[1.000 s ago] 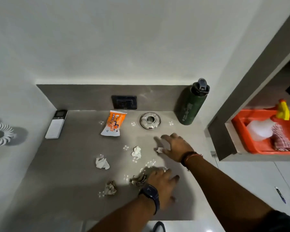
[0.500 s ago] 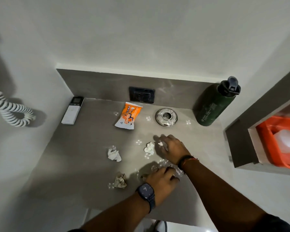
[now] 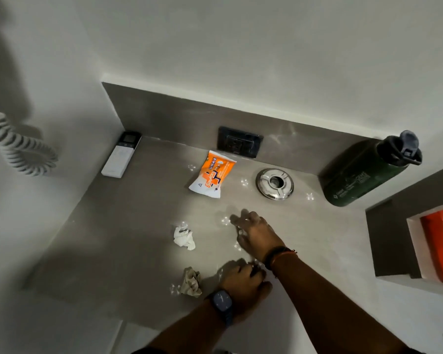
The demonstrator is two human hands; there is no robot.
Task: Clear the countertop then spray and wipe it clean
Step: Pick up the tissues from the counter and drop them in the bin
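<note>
Both hands are low over the grey worktop (image 3: 128,226), gathering litter, which by my reading is the clearing step, with spraying and wiping not begun. Taking the steel ring (image 3: 274,184) set in the worktop as landmark: the right hand (image 3: 257,235) lies in front of it, fingers curled down and closed over a scrap of white paper that just shows beneath them, probably so small bits can be scooped without dropping. The left hand (image 3: 243,282), nearer still to the person, is bunched into a loose fist; it looks to be hoarding collected scraps, though what it holds is hidden. Two crumpled tissues remain loose, a white one (image 3: 184,237) in front and left of the ring, a brownish one (image 3: 191,282) further forward, just beside the left hand. The orange packet (image 3: 211,175) lies left of the ring, the remote (image 3: 122,154) far left against the wall, the green bottle (image 3: 363,172) to the right. All still need moving.
</note>
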